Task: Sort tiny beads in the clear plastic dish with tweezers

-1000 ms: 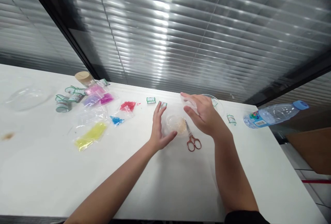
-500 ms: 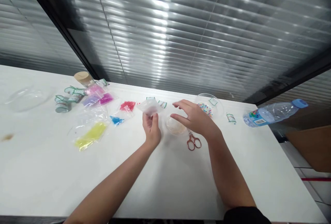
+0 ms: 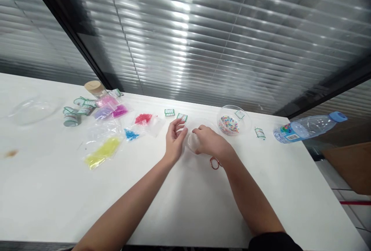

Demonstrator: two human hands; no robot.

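Note:
My right hand point(image 3: 213, 141) curls its fingers over the side of a small clear round container point(image 3: 193, 142), gripping it near the middle of the table. Its fingers hide part of the container. Just left of it is my left hand point(image 3: 174, 142), fingers loosely bent and apart, with nothing visible in them. Under my right wrist lie copper-coloured scissors point(image 3: 214, 163), with only a handle loop showing. A clear bag point(image 3: 155, 126) lies to the left, next to a bag of red beads point(image 3: 143, 118) and a bag of blue beads point(image 3: 131, 134).
A clear bowl of mixed beads point(image 3: 228, 123) stands on the right, and a water bottle point(image 3: 307, 127) lies beyond it. Yellow beads point(image 3: 102, 152), pink and purple bags point(image 3: 107, 108), green-white rolls point(image 3: 71, 116) and a wooden-lidded jar point(image 3: 95, 87) are left. Blinds point(image 3: 174, 30) line the back.
The whitish bag has left my left hand, which is lower and beside the container. My right hand has moved left and down, closing on the container and covering more of the scissors.

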